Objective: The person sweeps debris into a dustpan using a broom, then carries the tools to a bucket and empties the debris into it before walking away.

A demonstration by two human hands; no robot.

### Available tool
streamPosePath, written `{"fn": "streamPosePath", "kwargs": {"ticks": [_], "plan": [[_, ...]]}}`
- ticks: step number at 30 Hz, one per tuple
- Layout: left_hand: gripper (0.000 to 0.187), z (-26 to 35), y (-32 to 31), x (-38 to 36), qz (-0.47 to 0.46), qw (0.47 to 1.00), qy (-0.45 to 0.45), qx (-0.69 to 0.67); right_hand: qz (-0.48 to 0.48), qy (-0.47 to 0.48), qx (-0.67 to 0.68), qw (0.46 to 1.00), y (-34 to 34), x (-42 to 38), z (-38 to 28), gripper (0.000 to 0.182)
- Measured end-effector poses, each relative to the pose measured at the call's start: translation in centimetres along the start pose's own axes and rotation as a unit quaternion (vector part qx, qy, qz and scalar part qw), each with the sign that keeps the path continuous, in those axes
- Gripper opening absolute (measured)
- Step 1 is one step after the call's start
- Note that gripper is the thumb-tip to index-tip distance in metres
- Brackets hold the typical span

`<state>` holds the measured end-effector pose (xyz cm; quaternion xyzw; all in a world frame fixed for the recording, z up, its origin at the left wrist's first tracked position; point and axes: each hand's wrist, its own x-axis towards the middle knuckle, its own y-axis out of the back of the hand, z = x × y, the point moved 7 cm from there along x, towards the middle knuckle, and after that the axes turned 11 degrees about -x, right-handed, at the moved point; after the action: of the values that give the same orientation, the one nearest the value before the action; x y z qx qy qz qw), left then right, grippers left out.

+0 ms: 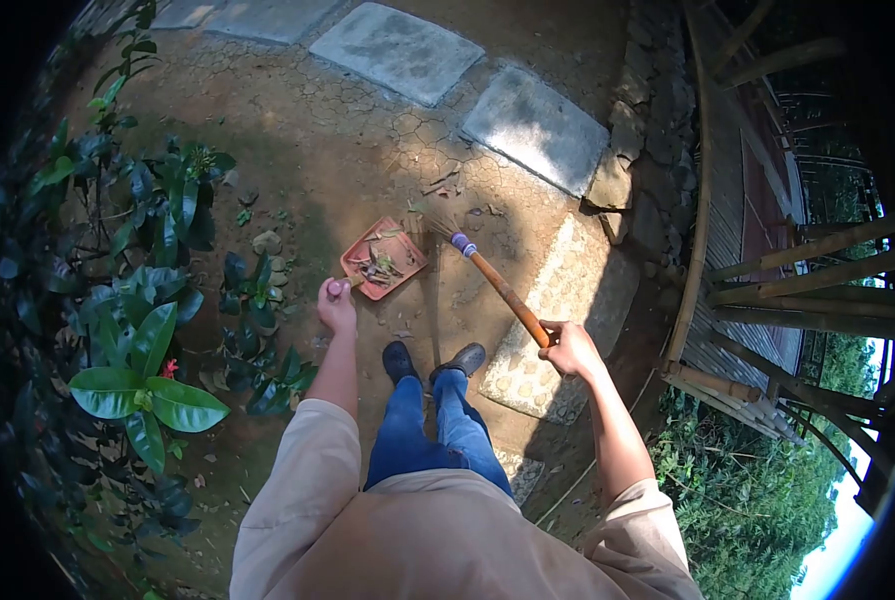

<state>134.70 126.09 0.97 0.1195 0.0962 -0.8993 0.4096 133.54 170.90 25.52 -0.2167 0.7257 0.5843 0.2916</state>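
Right hand (570, 348) holds broom (495, 281); left hand (336, 306) holds dustpan (383, 258) (debris inside).

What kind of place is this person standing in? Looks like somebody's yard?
Most likely a home garden or yard path. The ground is bare cracked earth with stepping stones, leafy plants line one side, and a bamboo railing runs along the other.

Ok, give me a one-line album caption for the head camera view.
Right hand grips an orange-handled straw broom beside a red plastic dustpan of leaf litter, held by the left hand, on a cracked dirt path.
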Motion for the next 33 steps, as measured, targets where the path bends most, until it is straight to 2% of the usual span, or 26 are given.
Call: {"fn": "streamPosePath", "kwargs": {"ticks": [2, 6, 11, 14, 20, 26, 27, 29, 32, 33], "plan": [[0.038, -1.3, 0.3, 0.1, 0.020, 0.999, -0.013, 0.041, -0.048, -0.020, 0.030, 0.998, 1.1, -2.7, -0.2, 0.065], [0.037, -2.2, 0.5, 0.1, 0.026, 0.999, 0.028, 0.017, -0.027, 0.010, 0.082, 0.996, -1.9, -6.2, 3.3, 0.064], [0.038, -3.6, 1.8, 0.9, 0.033, 0.998, 0.053, 0.023, -0.038, -0.048, 0.125, 0.990, 0.7, -9.0, 2.4, 0.066], [0.041, -3.3, 1.9, 1.2, 0.048, 0.999, -0.011, -0.010, 0.017, -0.023, 0.137, 0.990, 1.0, -6.7, 2.7, 0.064], [0.041, -0.8, 0.9, 2.2, 0.050, 0.998, -0.047, 0.004, 0.060, -0.046, 0.082, 0.994, 3.6, -1.1, 1.3, 0.066], [0.039, -2.1, -0.6, 2.9, 0.039, 0.999, -0.024, 0.029, 0.087, -0.014, 0.021, 0.996, 4.9, 5.7, -0.1, 0.067], [0.039, -0.4, -1.1, 2.2, 0.052, 0.996, -0.023, 0.066, 0.062, -0.021, 0.044, 0.997, 4.1, 7.0, 0.4, 0.067], [0.039, -0.9, -1.4, 2.3, 0.049, 0.996, -0.032, 0.068, 0.009, -0.039, 0.088, 0.995, 2.9, 8.7, 0.9, 0.065], [0.039, -0.1, -1.6, 1.6, 0.065, 0.994, -0.029, 0.078, -0.043, 0.007, 0.062, 0.997, 3.2, 7.7, -0.6, 0.063], [0.039, 0.2, -1.6, 1.3, 0.070, 0.994, -0.025, 0.082, -0.079, -0.023, 0.093, 0.992, 4.0, 6.0, -1.3, 0.062]]}}
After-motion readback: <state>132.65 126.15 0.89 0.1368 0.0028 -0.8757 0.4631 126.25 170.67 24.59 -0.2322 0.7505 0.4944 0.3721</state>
